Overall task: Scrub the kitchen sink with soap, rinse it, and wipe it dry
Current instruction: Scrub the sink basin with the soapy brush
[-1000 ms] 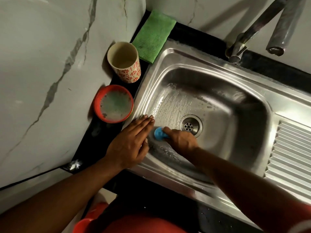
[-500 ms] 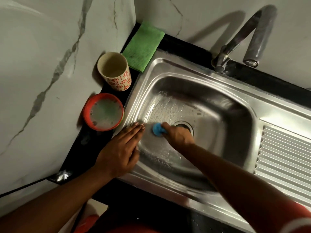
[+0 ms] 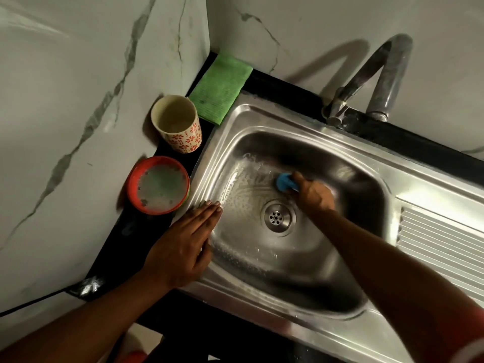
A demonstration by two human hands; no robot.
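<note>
One scrubber (image 3: pixel 284 182) pointing left, held in right grip (image 3: pixel 314 193)

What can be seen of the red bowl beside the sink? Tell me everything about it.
The red bowl is round and looks like plastic. It stands upright on the black counter, between the marble wall and the left rim of the sink. It holds cloudy, greenish soapy water with bubbles along the edge. A sliver of green shows under its right side. The patterned cup stands just behind it. The left hand lies close but does not touch it.
</note>
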